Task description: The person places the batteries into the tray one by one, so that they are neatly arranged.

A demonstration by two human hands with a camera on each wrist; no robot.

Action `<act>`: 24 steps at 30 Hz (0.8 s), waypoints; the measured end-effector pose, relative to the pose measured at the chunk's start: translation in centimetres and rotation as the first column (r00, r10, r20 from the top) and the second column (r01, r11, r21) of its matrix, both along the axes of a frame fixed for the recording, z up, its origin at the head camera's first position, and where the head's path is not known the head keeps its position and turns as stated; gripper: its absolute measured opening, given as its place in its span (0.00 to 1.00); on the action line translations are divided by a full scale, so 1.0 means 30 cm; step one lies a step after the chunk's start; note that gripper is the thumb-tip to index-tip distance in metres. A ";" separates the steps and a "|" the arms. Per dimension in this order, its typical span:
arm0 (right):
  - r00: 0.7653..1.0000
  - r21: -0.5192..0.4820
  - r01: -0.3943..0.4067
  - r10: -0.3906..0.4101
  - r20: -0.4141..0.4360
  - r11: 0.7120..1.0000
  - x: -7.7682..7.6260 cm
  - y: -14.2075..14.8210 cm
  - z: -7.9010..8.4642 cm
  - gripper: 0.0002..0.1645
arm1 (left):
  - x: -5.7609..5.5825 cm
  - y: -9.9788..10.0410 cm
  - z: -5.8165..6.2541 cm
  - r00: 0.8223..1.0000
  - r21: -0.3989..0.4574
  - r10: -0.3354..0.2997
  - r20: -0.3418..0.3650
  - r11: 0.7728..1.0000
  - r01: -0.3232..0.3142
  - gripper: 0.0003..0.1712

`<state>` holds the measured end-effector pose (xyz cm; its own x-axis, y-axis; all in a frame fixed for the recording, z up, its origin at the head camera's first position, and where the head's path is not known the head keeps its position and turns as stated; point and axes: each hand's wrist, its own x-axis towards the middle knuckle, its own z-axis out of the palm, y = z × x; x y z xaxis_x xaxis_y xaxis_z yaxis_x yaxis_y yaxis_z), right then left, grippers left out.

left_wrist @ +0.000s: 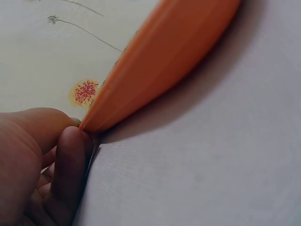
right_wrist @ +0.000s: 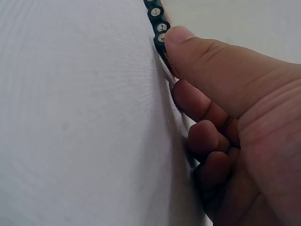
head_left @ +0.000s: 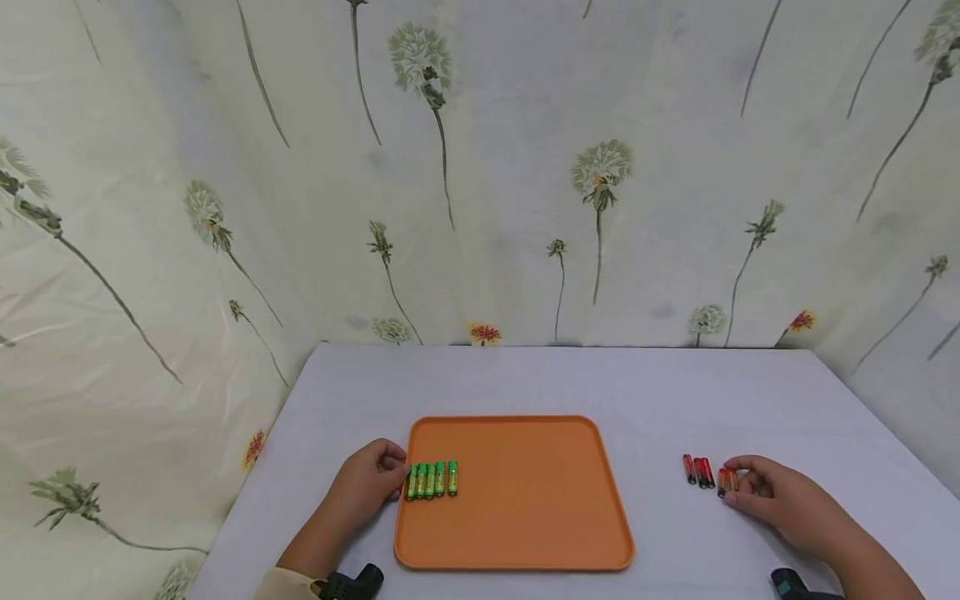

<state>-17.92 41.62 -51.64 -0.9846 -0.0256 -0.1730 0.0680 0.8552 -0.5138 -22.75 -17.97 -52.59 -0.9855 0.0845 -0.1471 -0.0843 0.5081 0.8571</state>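
My left hand (head_left: 369, 483) is at the left side of an orange tray (head_left: 540, 500), its thumb and finger pinching the rim (left_wrist: 89, 123). Inside the tray along that side, several green batteries (head_left: 430, 481) lie in a row, the rightmost slightly apart. Over on the right, my right hand (head_left: 780, 500) holds red batteries with black ends (head_left: 727, 482) between thumb and fingers on the table. More red batteries (head_left: 701, 472) lie just left of it. In the right wrist view, the thumb (right_wrist: 188, 44) touches the nearest battery end (right_wrist: 162, 38); the fingers partly hide the batteries.
A white-covered table (head_left: 690, 392) lies under everything. Curtains with a dandelion print (head_left: 510, 167) hang behind the table and along its sides. Dark devices (head_left: 352, 582) sit at both wrists.
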 end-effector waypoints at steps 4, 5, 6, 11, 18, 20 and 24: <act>1.000 -0.001 0.005 -0.005 0.005 1.000 -0.004 0.003 0.001 0.39 | -0.001 -0.001 0.000 1.000 -0.003 0.002 0.009 1.000 -0.002 0.10; 1.000 0.000 0.006 -0.006 0.007 1.000 -0.005 0.003 0.001 0.39 | -0.001 -0.001 0.001 1.000 -0.005 0.003 0.010 1.000 -0.002 0.10; 1.000 0.002 0.007 -0.007 0.009 1.000 -0.006 0.004 0.001 0.40 | -0.001 -0.001 0.001 1.000 -0.007 0.000 0.007 1.000 0.000 0.10; 1.000 0.007 0.014 -0.014 0.011 1.000 -0.014 -0.001 0.007 0.40 | -0.001 -0.003 -0.001 1.000 -0.004 -0.004 0.003 1.000 0.004 0.10; 1.000 0.020 0.017 -0.017 -0.004 1.000 -0.032 -0.031 0.037 0.41 | 0.001 -0.006 0.001 1.000 0.004 -0.006 0.002 1.000 0.006 0.10; 1.000 0.035 0.016 -0.015 -0.013 0.999 -0.038 -0.041 0.046 0.41 | 0.000 -0.005 0.000 1.000 0.008 -0.006 0.006 1.000 0.005 0.10; 1.000 0.039 0.017 -0.016 -0.018 0.999 -0.049 -0.070 0.061 0.40 | -0.003 -0.005 -0.005 1.000 0.007 -0.001 0.007 1.000 0.001 0.09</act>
